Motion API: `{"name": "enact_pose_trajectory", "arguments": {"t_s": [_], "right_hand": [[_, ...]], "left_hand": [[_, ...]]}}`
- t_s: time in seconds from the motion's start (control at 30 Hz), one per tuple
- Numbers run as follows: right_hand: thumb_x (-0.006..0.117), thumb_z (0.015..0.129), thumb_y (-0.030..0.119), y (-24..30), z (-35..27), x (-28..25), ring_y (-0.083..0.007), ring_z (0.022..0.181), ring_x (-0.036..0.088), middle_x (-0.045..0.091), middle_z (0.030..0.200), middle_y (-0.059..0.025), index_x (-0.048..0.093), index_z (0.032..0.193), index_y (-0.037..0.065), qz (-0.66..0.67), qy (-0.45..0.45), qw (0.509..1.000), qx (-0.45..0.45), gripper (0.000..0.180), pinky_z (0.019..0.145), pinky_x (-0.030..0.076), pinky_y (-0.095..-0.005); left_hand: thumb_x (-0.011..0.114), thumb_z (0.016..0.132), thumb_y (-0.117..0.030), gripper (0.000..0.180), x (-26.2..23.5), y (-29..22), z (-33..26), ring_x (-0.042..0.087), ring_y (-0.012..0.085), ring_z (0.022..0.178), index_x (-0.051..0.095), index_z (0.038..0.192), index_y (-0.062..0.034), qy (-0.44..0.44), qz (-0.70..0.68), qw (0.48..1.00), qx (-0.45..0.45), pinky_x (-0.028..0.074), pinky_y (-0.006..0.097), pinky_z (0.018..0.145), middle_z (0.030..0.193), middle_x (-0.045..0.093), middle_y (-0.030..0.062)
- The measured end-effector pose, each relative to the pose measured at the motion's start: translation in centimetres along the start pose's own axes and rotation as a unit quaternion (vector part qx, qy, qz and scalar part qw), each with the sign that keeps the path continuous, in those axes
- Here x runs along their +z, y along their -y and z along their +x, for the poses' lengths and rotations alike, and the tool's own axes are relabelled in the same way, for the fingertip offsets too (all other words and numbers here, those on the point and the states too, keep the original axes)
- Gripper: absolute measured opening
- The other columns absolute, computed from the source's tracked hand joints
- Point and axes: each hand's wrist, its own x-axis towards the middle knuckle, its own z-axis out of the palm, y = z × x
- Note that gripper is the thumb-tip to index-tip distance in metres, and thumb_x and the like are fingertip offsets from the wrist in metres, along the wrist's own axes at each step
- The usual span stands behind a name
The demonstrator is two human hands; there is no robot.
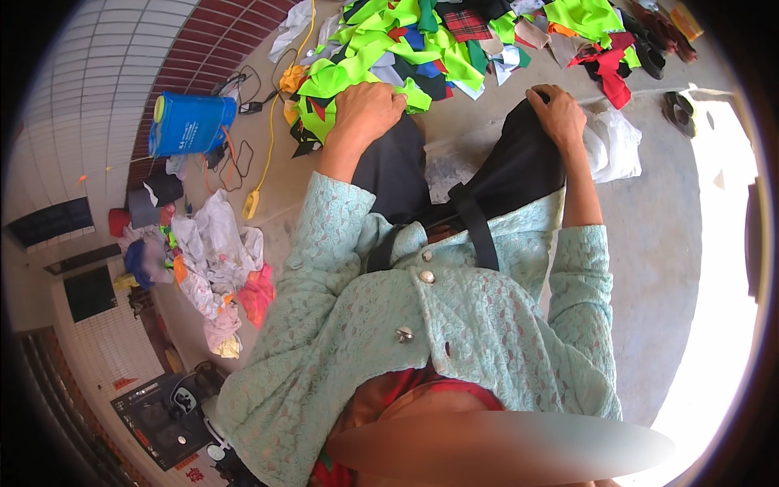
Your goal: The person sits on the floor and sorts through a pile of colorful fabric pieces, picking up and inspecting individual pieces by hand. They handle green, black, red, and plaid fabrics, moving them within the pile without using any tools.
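My left hand (367,114) lies over my left knee on the black trousers (395,174), its fingers bent down and their tips hidden. Right behind it is a pile of bright lime-green cloth scraps (357,57), mixed with red, black, blue and grey pieces. Over the other knee rests my right hand (560,115), thumb apart from the fingers, against the black trouser leg. No object shows in either hand. Beside the right hand, on the floor, is a crumpled white plastic bag (614,144).
A blue tank-like container (192,126) stands by the tiled wall at left. A yellow cord (264,162) and cables run along the floor near it. Crumpled clothes and bags (215,243) lie at left. Shoes (679,114) and a red cloth (610,77) are at far right.
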Motion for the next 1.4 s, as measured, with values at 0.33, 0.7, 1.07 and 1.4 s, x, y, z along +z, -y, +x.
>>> {"name": "enact_pose_trajectory", "arguments": {"t_s": [0.33,0.7,1.07,1.4], "right_hand": [[0.054,0.081,0.039,1.6,0.6,0.3,-0.0302,0.092,0.058,0.062,0.097,-0.0079,0.067,0.094,0.014,-0.014,0.025,0.999,-0.015,0.032,0.079,0.047,-0.0414],[0.056,0.081,0.034,3.7,0.3,0.2,-0.029,0.093,0.058,0.063,0.095,-0.0082,0.066,0.092,0.01,0.001,0.005,1.0,-0.011,0.028,0.081,0.045,-0.0373],[0.055,0.084,0.028,3.3,0.4,-4.1,-0.0227,0.091,0.061,0.064,0.098,-0.0125,0.061,0.107,0.005,0.04,0.083,0.995,0.041,0.033,0.079,0.045,-0.0318],[0.045,0.085,0.023,9.1,4.9,-1.0,-0.0334,0.082,0.059,0.062,0.082,-0.0158,0.063,0.087,0.008,0.021,0.257,0.949,-0.183,0.023,0.073,0.046,-0.0397]], "left_hand": [[0.055,0.08,-0.028,0.024,1.4,-0.8,1.4,0.06,0.0329,0.067,0.066,0.077,-0.0061,-0.033,-0.052,0.997,0.039,0.047,0.043,0.061,0.073,0.063,0.0144],[0.056,0.079,-0.028,0.031,2.7,-0.2,4.2,0.058,0.032,0.059,0.059,0.06,-0.003,-0.052,-0.116,0.984,0.123,0.043,0.043,0.055,0.06,0.059,0.0137],[0.055,0.078,-0.027,0.031,3.0,-0.2,3.9,0.059,0.0302,0.056,0.061,0.059,-0.0047,-0.111,-0.175,0.966,0.154,0.042,0.044,0.054,0.059,0.06,0.0129],[0.056,0.08,-0.024,0.028,2.6,0.3,4.3,0.056,0.0318,0.056,0.059,0.06,-0.0051,-0.095,-0.184,0.969,0.136,0.042,0.042,0.052,0.061,0.058,0.0116]]}}
